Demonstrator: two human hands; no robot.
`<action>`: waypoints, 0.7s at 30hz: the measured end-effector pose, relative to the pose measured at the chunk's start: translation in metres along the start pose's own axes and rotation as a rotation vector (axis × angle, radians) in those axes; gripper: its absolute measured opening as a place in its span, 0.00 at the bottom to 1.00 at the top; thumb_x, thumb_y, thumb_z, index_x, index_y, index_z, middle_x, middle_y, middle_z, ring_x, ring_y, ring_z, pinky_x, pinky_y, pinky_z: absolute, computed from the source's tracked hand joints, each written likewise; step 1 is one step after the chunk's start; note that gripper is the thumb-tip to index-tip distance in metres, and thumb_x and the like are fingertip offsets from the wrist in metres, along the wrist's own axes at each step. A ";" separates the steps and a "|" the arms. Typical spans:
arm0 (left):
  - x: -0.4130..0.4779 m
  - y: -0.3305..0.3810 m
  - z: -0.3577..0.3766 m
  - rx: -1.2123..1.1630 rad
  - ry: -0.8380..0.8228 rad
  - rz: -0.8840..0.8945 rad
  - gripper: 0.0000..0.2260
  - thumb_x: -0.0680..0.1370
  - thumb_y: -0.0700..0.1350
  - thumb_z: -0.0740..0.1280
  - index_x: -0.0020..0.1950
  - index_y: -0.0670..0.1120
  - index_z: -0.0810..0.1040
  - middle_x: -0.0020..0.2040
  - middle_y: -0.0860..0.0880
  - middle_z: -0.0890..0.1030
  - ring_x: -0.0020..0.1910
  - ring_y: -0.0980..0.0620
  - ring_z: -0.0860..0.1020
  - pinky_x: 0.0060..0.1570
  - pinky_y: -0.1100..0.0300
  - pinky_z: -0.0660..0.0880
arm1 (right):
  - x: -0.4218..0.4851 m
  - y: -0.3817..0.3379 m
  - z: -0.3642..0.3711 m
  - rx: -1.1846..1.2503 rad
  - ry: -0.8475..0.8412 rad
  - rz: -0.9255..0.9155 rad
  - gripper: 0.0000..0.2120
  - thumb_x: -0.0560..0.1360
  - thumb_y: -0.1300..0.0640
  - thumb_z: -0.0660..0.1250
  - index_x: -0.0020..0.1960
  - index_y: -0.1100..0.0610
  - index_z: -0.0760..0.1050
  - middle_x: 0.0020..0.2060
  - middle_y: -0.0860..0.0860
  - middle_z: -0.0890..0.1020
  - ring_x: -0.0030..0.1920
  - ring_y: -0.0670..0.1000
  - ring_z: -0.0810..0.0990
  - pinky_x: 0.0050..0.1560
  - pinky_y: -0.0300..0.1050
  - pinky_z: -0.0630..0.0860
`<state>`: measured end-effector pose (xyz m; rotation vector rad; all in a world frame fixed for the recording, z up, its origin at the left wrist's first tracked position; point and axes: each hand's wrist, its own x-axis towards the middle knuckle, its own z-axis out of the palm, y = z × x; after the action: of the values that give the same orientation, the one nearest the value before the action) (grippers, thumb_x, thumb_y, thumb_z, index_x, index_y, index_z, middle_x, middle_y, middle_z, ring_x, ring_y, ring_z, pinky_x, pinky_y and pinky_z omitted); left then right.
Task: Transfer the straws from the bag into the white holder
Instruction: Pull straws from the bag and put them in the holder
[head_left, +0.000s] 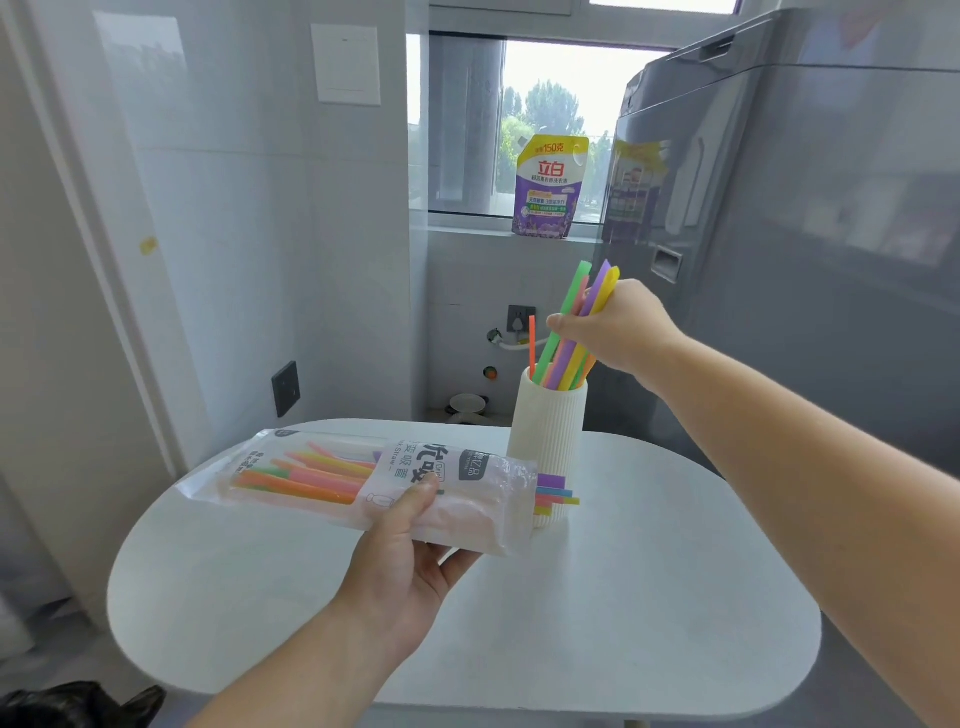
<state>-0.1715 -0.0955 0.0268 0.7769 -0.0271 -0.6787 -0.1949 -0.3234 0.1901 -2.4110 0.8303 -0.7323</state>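
My left hand (410, 551) grips the bag (363, 483) above the bench (649, 597), many straws inside, some poking out. The white holder (548, 441) has one orange straw (532, 340) already in; my right hand (618, 330) clenches a bunch of straws (563, 358), tips entering.

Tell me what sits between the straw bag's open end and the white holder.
In the head view, loose straw ends poke out of the bag held by the left hand, crossing in front of the white holder; whether they touch it is unclear.
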 end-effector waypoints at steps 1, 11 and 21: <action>0.000 0.000 0.000 -0.003 -0.001 -0.004 0.17 0.80 0.42 0.70 0.69 0.52 0.79 0.55 0.44 0.90 0.46 0.47 0.89 0.34 0.52 0.85 | -0.001 0.000 0.003 -0.003 -0.020 0.006 0.18 0.72 0.40 0.73 0.38 0.51 0.71 0.44 0.56 0.82 0.50 0.57 0.82 0.54 0.56 0.82; 0.000 0.004 -0.002 -0.006 0.004 -0.013 0.16 0.80 0.43 0.70 0.68 0.51 0.80 0.55 0.44 0.90 0.44 0.47 0.89 0.34 0.52 0.85 | -0.007 0.007 0.013 0.223 0.094 -0.166 0.34 0.75 0.46 0.73 0.76 0.50 0.62 0.63 0.52 0.78 0.59 0.53 0.78 0.58 0.52 0.80; -0.002 0.005 -0.003 0.000 0.003 -0.002 0.17 0.81 0.43 0.70 0.69 0.51 0.79 0.54 0.45 0.90 0.44 0.48 0.89 0.34 0.53 0.85 | -0.004 0.016 0.028 -0.254 -0.136 -0.282 0.31 0.82 0.43 0.61 0.80 0.51 0.56 0.79 0.53 0.63 0.78 0.59 0.55 0.73 0.62 0.60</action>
<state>-0.1696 -0.0907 0.0283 0.7777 -0.0236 -0.6800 -0.1869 -0.3251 0.1589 -2.8086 0.5631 -0.5832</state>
